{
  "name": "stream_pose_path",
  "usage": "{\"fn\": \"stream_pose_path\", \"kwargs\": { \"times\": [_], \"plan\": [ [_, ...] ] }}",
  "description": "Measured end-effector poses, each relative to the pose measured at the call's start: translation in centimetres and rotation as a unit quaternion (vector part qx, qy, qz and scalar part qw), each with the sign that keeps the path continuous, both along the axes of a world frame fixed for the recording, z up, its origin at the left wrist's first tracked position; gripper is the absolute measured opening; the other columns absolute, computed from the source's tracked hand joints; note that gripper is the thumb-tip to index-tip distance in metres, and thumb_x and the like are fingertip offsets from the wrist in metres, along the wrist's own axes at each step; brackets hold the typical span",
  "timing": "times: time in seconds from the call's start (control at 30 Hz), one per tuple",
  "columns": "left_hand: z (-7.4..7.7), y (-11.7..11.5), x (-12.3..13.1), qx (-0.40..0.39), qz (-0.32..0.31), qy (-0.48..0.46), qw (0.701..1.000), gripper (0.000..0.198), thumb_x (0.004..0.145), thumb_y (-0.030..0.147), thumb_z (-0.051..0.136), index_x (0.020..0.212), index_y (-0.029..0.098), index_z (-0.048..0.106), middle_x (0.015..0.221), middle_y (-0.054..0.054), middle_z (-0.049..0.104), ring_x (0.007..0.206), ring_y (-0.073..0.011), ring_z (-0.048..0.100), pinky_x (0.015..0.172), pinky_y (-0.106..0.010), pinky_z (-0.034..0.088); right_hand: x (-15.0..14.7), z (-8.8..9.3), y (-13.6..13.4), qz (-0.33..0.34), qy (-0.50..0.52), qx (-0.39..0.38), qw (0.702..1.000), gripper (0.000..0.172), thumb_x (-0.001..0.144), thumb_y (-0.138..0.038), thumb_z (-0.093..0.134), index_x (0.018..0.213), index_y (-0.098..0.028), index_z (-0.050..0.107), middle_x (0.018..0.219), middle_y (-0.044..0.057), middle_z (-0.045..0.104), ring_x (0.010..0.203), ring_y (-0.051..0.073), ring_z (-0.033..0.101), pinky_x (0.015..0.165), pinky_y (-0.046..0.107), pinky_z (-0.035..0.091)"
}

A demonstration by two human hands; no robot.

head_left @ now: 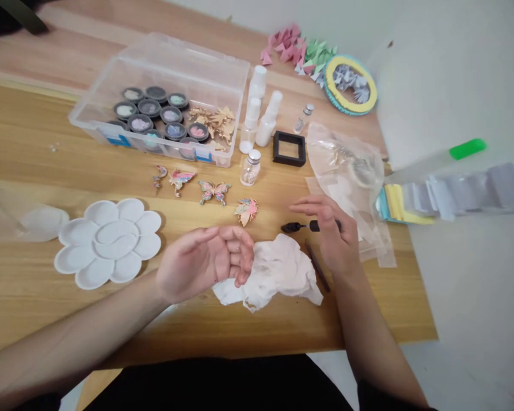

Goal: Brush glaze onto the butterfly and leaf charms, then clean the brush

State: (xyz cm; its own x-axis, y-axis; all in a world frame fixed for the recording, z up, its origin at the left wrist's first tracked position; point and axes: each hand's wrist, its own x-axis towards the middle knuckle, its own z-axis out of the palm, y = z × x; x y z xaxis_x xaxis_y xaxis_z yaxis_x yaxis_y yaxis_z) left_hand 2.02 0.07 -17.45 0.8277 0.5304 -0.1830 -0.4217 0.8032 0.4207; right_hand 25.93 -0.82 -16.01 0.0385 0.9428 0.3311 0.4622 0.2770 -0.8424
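My left hand [209, 260] is palm up over the table's near side, fingers loosely curled and holding nothing. Beneath its fingertips lies a crumpled white tissue [278, 274]. My right hand [336, 231] has its fingers stretched out to the left, apart from the thumb. Close by it is a slim black tool [294, 227] with a rounded end, its other end partly covered by the hand. A dark thin stick [317, 265] lies beside the tissue. Ahead are a pink winged ornament [247, 211], a butterfly ornament [215, 192] and other colored winged pieces [181, 181].
A white flower-shaped palette [115, 240] sits at left. Behind stands a clear plastic box [163, 145] with black pots and gold pieces. White spray bottles [265, 123], a small glass jar [251, 168], a black square frame [289, 149] and plastic bags [346, 165] are toward the right.
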Motion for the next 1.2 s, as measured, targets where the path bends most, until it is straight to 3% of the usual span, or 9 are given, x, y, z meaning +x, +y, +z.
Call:
{"fn": "stream_pose_path", "kwargs": {
  "times": [0.13, 0.23, 0.3, 0.43, 0.6, 0.87, 1.2],
  "plan": [
    [0.2, -0.1, 0.2, -0.033, 0.025, 0.005, 0.999, 0.043, 0.082, 0.051, 0.060, 0.094, 0.010, 0.067, 0.083, -0.009, 0.067, 0.074, -0.0194, 0.063, 0.068, -0.029, 0.049, 0.0, 0.0, -0.1, 0.013, 0.017, 0.016, 1.000, 0.043, 0.101, -0.048, 0.038, 0.097, -0.031, 0.077, 0.101, 0.002, 0.072, 0.101, 0.018, 0.064, 0.091, 0.038, 0.048],
    [0.5, -0.5, 0.7, -0.074, 0.064, 0.023, 0.995, 0.053, 0.083, 0.060, 0.056, 0.101, 0.011, 0.064, 0.094, -0.013, 0.068, 0.089, -0.0234, 0.065, 0.081, -0.034, 0.049, -1.3, 0.9, -0.9, 0.020, 0.025, 0.049, 0.998, 0.053, 0.100, -0.056, 0.029, 0.106, -0.033, 0.076, 0.109, 0.002, 0.070, 0.109, 0.021, 0.061, 0.100, 0.043, 0.044],
    [0.8, -0.7, 1.0, -0.102, 0.098, 0.040, 0.989, 0.062, 0.086, 0.068, 0.045, 0.107, 0.012, 0.062, 0.100, -0.014, 0.068, 0.098, -0.0251, 0.064, 0.089, -0.036, 0.046, -3.2, 2.1, -2.0, 0.046, 0.015, 0.050, 0.998, 0.058, 0.098, -0.063, 0.024, 0.114, -0.035, 0.073, 0.118, 0.002, 0.066, 0.116, 0.024, 0.057, 0.108, 0.047, 0.039],
    [2.1, -1.3, 1.3, -0.153, 0.154, 0.046, 0.975, 0.063, 0.093, 0.068, 0.025, 0.103, 0.016, 0.059, 0.092, -0.009, 0.066, 0.093, -0.0212, 0.064, 0.088, -0.033, 0.045, -8.3, 3.8, -4.0, 0.150, -0.032, 0.023, 0.988, 0.061, 0.095, -0.067, 0.019, 0.127, -0.040, 0.064, 0.134, 0.000, 0.056, 0.127, 0.025, 0.049, 0.114, 0.047, 0.034],
    [3.2, -1.7, 0.6, -0.156, 0.171, 0.008, 0.973, 0.056, 0.090, 0.070, 0.028, 0.091, 0.021, 0.057, 0.088, -0.004, 0.065, 0.098, -0.0256, 0.067, 0.086, -0.037, 0.049, -12.2, 2.7, -4.0, 0.173, -0.078, 0.043, 0.981, 0.061, 0.097, -0.063, 0.018, 0.130, -0.036, 0.061, 0.143, 0.002, 0.046, 0.137, 0.027, 0.041, 0.120, 0.048, 0.026],
    [3.6, -1.7, -0.1, -0.137, 0.174, 0.038, 0.975, 0.057, 0.091, 0.068, 0.027, 0.093, 0.020, 0.057, 0.082, -0.004, 0.064, 0.101, -0.0266, 0.065, 0.086, -0.037, 0.048, -12.4, 1.9, -3.8, 0.168, -0.097, 0.038, 0.980, 0.053, 0.098, -0.062, 0.025, 0.135, -0.042, 0.057, 0.139, 0.002, 0.047, 0.135, 0.030, 0.041, 0.116, 0.053, 0.029],
    [4.2, -1.6, -0.2, -0.142, 0.169, 0.032, 0.975, 0.057, 0.092, 0.066, 0.024, 0.093, 0.019, 0.056, 0.094, -0.007, 0.067, 0.105, -0.0277, 0.063, 0.081, -0.034, 0.044, -12.2, 2.1, -4.1, 0.144, -0.089, 0.028, 0.985, 0.051, 0.096, -0.064, 0.029, 0.132, -0.044, 0.059, 0.138, 0.001, 0.051, 0.133, 0.030, 0.046, 0.112, 0.054, 0.037]
  ]
}}
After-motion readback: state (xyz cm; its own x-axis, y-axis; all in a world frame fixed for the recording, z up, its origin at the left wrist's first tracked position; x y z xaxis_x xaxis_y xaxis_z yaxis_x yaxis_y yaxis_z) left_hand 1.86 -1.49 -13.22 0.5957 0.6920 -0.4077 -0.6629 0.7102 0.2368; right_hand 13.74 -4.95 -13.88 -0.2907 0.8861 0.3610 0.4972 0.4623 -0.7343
